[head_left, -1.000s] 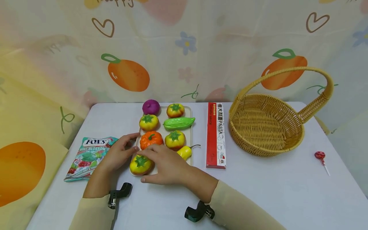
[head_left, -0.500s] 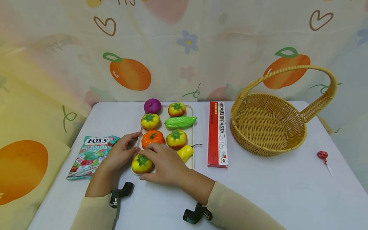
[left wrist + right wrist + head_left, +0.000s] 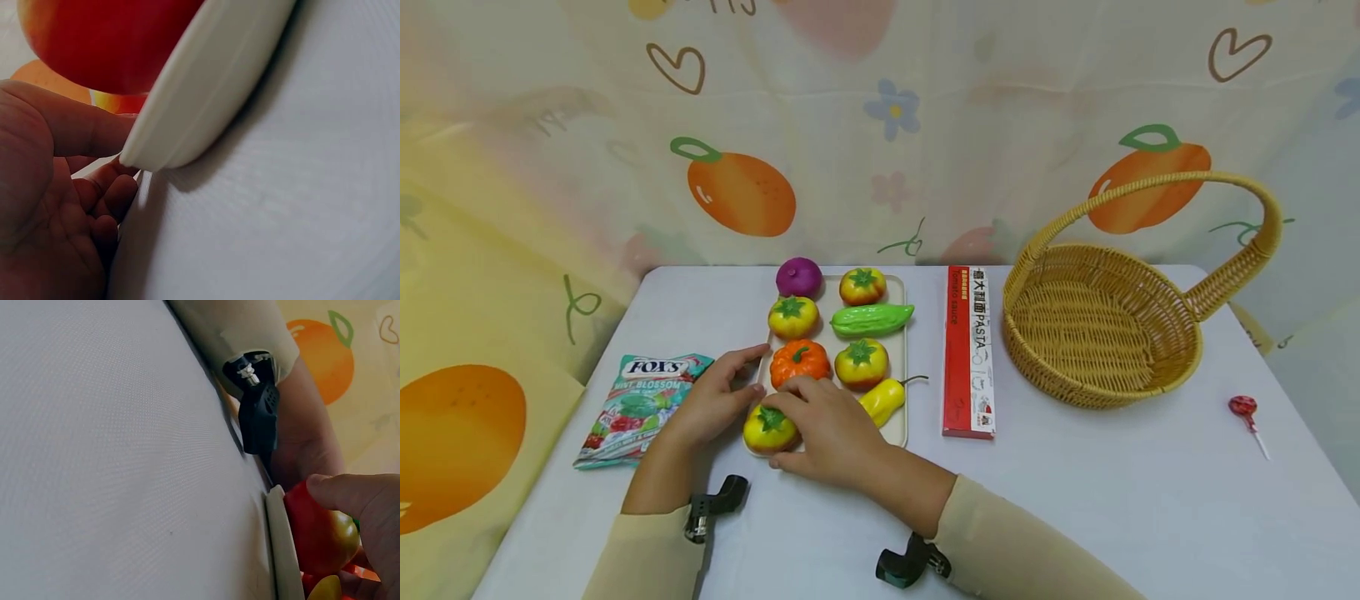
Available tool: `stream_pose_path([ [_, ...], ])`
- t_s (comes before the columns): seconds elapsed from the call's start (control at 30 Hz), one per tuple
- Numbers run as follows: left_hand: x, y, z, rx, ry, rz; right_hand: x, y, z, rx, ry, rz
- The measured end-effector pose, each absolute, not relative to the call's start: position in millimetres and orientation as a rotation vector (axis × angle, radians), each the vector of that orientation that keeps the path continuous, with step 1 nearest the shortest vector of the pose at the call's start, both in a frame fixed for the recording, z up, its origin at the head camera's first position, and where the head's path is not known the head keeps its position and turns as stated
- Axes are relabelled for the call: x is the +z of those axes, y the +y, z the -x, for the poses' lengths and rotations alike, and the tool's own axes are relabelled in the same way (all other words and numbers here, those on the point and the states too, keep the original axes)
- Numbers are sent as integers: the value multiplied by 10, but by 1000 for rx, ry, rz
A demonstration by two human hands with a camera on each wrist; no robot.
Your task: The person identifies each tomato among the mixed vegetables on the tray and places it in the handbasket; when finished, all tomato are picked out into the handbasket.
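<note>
One tomato (image 3: 763, 433) is being pinched by the fingers (image 3: 790, 404) of the right hand (image 3: 838, 432), leafy crown turned upward, at the near left corner of the tray (image 3: 895, 429), whose long axis is being pointed toward the backdrop (image 3: 985, 142). The tray's left rim is being touched by the left hand (image 3: 715, 402); whether pinched cannot be told. The tray's outer wall is being shown close by the left wrist view, the basket (image 3: 1037, 367) only by the head view.

white table (image 3: 1075, 492) | cream tray (image 3: 895, 427) | candy bag (image 3: 631, 410) | pasta box (image 3: 967, 354) | wicker basket (image 3: 1037, 362) | red lollipop (image 3: 1243, 406)
</note>
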State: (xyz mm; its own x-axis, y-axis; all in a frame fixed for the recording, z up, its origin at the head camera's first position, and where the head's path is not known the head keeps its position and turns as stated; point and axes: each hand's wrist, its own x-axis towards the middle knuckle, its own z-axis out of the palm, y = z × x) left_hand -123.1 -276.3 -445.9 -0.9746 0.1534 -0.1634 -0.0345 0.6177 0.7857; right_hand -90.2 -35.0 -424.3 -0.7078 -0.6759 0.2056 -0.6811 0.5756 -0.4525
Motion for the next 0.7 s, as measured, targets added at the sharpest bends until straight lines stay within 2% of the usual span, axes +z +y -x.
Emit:
stream_pose_path([
  [0.7, -4413, -2806, 1228, 1400, 2507, -163, -4266, -349, 867, 850, -2775, -1105],
])
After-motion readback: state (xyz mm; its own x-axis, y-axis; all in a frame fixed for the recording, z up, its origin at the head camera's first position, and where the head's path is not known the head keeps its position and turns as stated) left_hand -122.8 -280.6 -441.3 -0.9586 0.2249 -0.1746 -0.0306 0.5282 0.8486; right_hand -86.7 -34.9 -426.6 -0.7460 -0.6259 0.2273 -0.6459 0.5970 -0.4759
